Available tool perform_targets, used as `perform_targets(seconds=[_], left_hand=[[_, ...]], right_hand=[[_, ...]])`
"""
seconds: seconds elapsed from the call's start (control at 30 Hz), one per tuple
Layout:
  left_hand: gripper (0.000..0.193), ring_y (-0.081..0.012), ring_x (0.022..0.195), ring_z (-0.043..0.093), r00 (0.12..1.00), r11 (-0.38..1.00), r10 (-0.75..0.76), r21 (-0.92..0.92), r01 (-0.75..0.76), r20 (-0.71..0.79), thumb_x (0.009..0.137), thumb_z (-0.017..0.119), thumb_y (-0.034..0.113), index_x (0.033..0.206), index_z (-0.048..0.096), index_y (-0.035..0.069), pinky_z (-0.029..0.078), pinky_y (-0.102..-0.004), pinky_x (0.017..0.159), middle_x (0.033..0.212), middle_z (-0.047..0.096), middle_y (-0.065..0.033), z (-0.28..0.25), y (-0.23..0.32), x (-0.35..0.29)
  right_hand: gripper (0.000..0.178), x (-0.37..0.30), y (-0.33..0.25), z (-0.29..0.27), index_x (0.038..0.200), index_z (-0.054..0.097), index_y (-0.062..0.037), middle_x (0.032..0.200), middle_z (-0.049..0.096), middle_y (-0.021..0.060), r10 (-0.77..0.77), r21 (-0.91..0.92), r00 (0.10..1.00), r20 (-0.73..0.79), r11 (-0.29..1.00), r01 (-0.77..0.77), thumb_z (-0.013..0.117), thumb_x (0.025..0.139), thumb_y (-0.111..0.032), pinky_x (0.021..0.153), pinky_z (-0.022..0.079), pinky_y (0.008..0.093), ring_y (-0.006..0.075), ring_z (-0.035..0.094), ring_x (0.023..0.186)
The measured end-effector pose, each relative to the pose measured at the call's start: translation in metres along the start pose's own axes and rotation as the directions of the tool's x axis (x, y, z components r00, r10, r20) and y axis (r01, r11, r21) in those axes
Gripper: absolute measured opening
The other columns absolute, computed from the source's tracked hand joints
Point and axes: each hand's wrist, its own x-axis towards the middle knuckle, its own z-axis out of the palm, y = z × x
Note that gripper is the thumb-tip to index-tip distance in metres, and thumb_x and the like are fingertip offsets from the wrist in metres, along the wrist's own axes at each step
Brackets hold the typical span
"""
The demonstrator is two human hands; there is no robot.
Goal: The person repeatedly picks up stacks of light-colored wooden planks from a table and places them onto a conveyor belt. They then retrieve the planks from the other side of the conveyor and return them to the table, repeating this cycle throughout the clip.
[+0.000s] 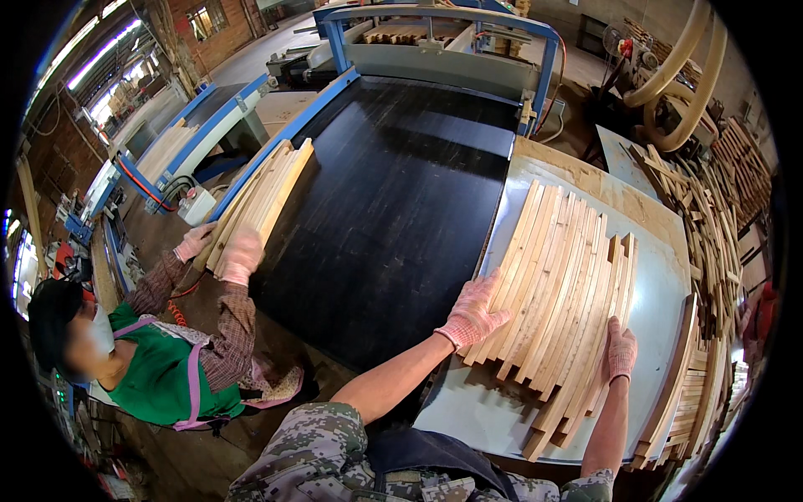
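A row of long, pale wooden strips (552, 284) lies side by side on a grey metal table (661, 289); some at the right end stick out toward me. My left hand (477, 314), in a pink-and-white knit glove, rests against the row's left side with its thumb spread over the wood. On the opposite side, my right hand (621, 347), gloved alike, touches the outer strips with its fingers fairly straight. The row sits between both hands. Its fingertips are partly hidden by the wood on the left side.
A wide black conveyor belt (385, 209) runs beside the table to a blue-framed machine (439, 50). At left, a co-worker (171, 368) in gloves holds a bundle of wooden strips (268, 192) at the belt's edge. Heaped offcuts (711, 243) lie at right.
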Motion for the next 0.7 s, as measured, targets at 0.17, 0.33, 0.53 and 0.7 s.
perform_targets(seconds=[0.17, 0.33, 0.53, 0.7], left_hand=[[0.104, -0.0457, 0.152, 0.040, 0.999, 1.000, 0.025, 0.013, -0.024, -0.022, 0.093, 0.083, 0.038, 0.171, 0.026, 0.002, 0.030, -0.0482, 0.131, 0.163, 0.044, -0.0312, 0.004, -0.004, 0.000], [0.103, -0.0448, 0.149, 0.043, 0.997, 0.998, 0.060, 0.018, -0.060, -0.042, 0.093, 0.083, 0.037, 0.171, 0.026, 0.001, 0.032, -0.0482, 0.129, 0.162, 0.046, -0.0297, 0.007, -0.009, 0.002], [0.102, -0.0447, 0.150, 0.041, 0.999, 0.998, 0.028, 0.048, -0.026, -0.027, 0.093, 0.082, 0.036, 0.171, 0.026, 0.001, 0.033, -0.0482, 0.129, 0.165, 0.044, -0.0282, 0.006, -0.003, 0.002], [0.104, -0.0407, 0.154, 0.042, 0.997, 0.993, 0.067, 0.099, -0.069, 0.024, 0.093, 0.080, 0.045, 0.170, 0.026, 0.000, 0.034, -0.0462, 0.128, 0.166, 0.044, -0.0260, -0.004, 0.008, 0.015]], right_hand=[[0.086, -0.007, -0.008, -0.002, 0.127, 0.072, 0.0066, 0.125, 0.074, 0.0291, 0.014, -0.016, 1.000, -0.012, 1.000, -0.014, 0.063, 0.097, -0.074, 0.105, 0.052, 0.0511, 0.0437, 0.069, 0.120], [0.087, -0.009, -0.008, -0.001, 0.126, 0.072, 0.0068, 0.124, 0.074, 0.0288, 0.023, -0.005, 1.000, -0.014, 1.000, -0.024, 0.063, 0.096, -0.075, 0.104, 0.052, 0.0510, 0.0434, 0.069, 0.119], [0.085, 0.002, 0.002, 0.003, 0.125, 0.072, 0.0069, 0.120, 0.075, 0.0279, -0.010, 0.003, 1.000, -0.024, 1.000, 0.010, 0.064, 0.096, -0.073, 0.102, 0.053, 0.0499, 0.0420, 0.070, 0.115], [0.071, 0.007, 0.004, -0.004, 0.119, 0.074, 0.0065, 0.104, 0.077, 0.0177, -0.030, 0.293, 0.997, 0.077, 0.956, 0.006, 0.075, 0.096, -0.060, 0.091, 0.055, 0.0423, 0.0271, 0.071, 0.097]])
